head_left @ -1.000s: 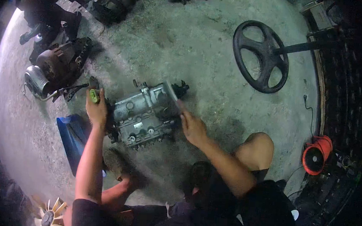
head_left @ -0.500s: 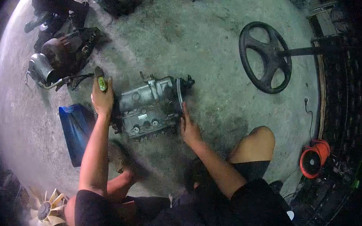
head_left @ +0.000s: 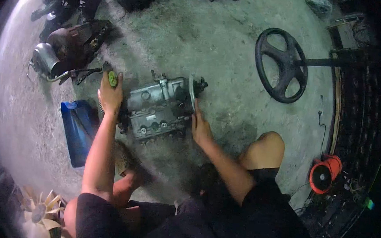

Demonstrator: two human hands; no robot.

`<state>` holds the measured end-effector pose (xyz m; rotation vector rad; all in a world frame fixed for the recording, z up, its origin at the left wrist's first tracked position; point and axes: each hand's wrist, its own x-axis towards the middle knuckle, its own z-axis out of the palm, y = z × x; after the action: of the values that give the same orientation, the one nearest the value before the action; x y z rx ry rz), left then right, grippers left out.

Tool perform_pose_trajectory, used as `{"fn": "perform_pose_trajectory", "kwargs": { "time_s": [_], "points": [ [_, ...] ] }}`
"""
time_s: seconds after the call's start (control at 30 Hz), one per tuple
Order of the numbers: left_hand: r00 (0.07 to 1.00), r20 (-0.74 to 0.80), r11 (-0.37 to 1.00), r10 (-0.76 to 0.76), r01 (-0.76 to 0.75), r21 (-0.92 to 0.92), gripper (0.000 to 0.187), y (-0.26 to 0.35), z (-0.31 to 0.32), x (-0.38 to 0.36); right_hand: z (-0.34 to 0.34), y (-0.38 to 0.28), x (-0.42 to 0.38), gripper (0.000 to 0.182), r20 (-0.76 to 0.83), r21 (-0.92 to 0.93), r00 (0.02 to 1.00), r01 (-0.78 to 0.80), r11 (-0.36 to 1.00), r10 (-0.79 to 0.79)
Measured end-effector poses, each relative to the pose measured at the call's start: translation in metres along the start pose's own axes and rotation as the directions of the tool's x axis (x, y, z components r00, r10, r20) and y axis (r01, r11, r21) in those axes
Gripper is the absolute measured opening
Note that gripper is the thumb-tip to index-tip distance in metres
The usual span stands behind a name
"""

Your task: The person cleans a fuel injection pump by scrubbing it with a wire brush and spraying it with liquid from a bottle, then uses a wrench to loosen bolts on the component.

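Observation:
A grey metal engine part [head_left: 149, 105], with bolts and a small white label on its face, lies on the concrete floor in front of me. My left hand [head_left: 110, 98] is closed around a tool with a bright green part [head_left: 112, 79], just off the left end of the engine part. At the opposite end, my right hand [head_left: 202, 128] is closed on the lower end of a curved grey strip [head_left: 192, 89], index finger stretched along it. That strip stands against the right end of the engine part. Where the fingers wrap it, the strip is hidden.
A blue scoop-shaped container [head_left: 78, 133] lies by my left forearm. Left of it sit dark machine parts [head_left: 67, 44] and a silver canister [head_left: 45, 60]. A steering wheel [head_left: 282, 63] stands at right, above an orange-red round device [head_left: 323, 174]. A cream fan [head_left: 40, 212] lies lower left.
The view has shifted slightly. The curved strip has slid a little upward along the end of the engine part with my right hand. My left hand still grips the green tool.

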<state>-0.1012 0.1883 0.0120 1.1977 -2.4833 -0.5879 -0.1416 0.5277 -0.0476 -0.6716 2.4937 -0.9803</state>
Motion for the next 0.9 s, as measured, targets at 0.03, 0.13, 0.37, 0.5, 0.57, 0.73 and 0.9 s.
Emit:
{"fn": "perform_pose_trajectory", "kwargs": {
  "time_s": [0.03,0.13,0.37,0.5,0.57,0.73,0.9],
  "points": [
    [1.0,0.018,1.0,-0.01,0.01,0.003,0.051,0.003,-0.003,-0.002,0.007,0.001,-0.005,0.063,-0.016,0.004,1.0,-0.013,1.0,0.013],
    [0.999,0.03,0.999,-0.021,0.021,0.027,0.049,0.008,0.0,0.004,-0.014,-0.01,0.021,0.062,0.197,-0.008,0.962,-0.192,0.981,0.189],
    [0.999,0.021,0.998,-0.027,0.029,-0.053,0.05,0.007,-0.002,0.002,-0.005,0.006,-0.005,0.064,0.039,-0.055,0.997,-0.068,0.996,0.07],
    [0.999,0.023,0.997,-0.031,0.029,0.069,0.051,0.004,0.001,0.002,-0.036,-0.008,0.069,0.059,0.06,-0.079,0.99,-0.123,0.989,0.128],
    [1.0,0.009,0.999,-0.027,0.026,0.045,0.051,0.004,-0.002,0.002,-0.042,-0.011,0.082,0.059,-0.039,-0.033,0.991,-0.127,0.991,0.126],
    [0.999,-0.005,0.999,-0.033,0.033,-0.02,0.049,0.003,0.0,0.0,-0.069,-0.026,0.008,0.059,0.004,-0.055,0.986,-0.164,0.985,0.164],
    [0.999,-0.051,1.0,0.001,-0.003,-0.029,0.048,-0.001,0.001,0.002,-0.038,-0.003,0.076,0.063,0.073,-0.288,0.98,-0.158,0.945,0.186]
  ]
}}
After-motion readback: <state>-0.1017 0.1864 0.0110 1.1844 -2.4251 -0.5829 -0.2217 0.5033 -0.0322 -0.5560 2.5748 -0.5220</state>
